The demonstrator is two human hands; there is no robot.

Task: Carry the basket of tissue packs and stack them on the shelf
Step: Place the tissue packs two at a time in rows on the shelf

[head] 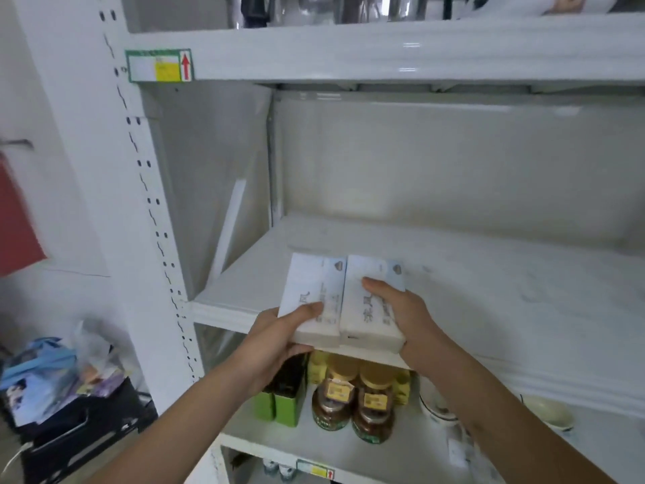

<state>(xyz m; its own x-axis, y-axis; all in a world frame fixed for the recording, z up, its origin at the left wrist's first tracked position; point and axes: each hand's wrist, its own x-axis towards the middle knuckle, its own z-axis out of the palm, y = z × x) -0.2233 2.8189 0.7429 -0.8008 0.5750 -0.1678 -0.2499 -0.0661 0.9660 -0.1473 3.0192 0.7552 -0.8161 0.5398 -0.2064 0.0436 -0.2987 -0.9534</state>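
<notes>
Shelf (488, 291) mostly bare; packs (342, 302) seemingly overhanging edge.

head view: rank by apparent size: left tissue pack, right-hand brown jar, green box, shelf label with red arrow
1. left tissue pack
2. right-hand brown jar
3. green box and shelf label: too close to call; the box is partly hidden by the left forearm.
All apparent only; the pack is nearest the camera.

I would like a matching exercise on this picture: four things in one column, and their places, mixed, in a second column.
1. left tissue pack
2. right tissue pack
3. brown jars
4. red arrow label

a. edge of the upper shelf board
b. under the right hand
c. shelf below the packs
d. in the left hand

Pairs: 1-d, 2-b, 3-c, 4-a
</notes>
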